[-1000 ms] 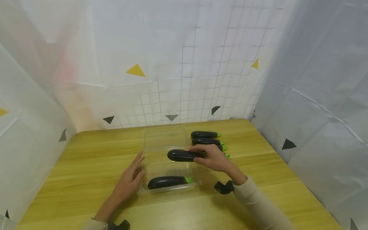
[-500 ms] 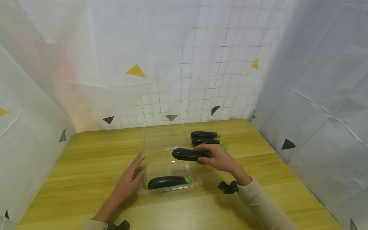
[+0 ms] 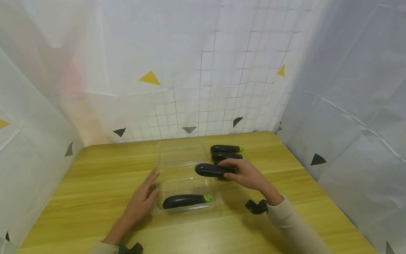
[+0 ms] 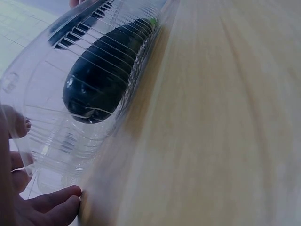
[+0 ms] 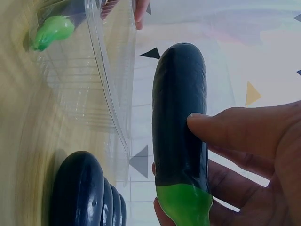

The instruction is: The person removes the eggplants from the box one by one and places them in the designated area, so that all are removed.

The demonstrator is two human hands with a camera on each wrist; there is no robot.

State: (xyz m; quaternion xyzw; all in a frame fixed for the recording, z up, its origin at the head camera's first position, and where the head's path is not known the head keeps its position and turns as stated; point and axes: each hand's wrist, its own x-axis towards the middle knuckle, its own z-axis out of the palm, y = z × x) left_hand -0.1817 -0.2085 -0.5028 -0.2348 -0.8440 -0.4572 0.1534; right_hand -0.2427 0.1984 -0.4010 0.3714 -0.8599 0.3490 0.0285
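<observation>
My right hand (image 3: 245, 173) holds a dark eggplant (image 3: 210, 170) between thumb and fingers, over the right side of a clear plastic clamshell box (image 3: 187, 211). In the right wrist view, this eggplant's green cap (image 5: 186, 202) shows beside the palm. A second eggplant (image 3: 184, 201) lies along the near side inside the box, its green stem end to the right. My left hand (image 3: 141, 199) rests at the box's left side, fingers extended and loose. The left wrist view shows its fingertips (image 4: 70, 195) low beside the clear wall.
More eggplants lie in a row at the back right, among them the farthest eggplant (image 3: 226, 149) and the one before it (image 3: 226, 156); my right hand hides part of the row. The box's lid (image 3: 182, 153) is folded back on the wooden table (image 3: 104, 176). White sheets (image 3: 177, 53) surround the table.
My right hand has moved to the right with the eggplant, closer to the row and covering more of it. My left hand and the box have kept their place.
</observation>
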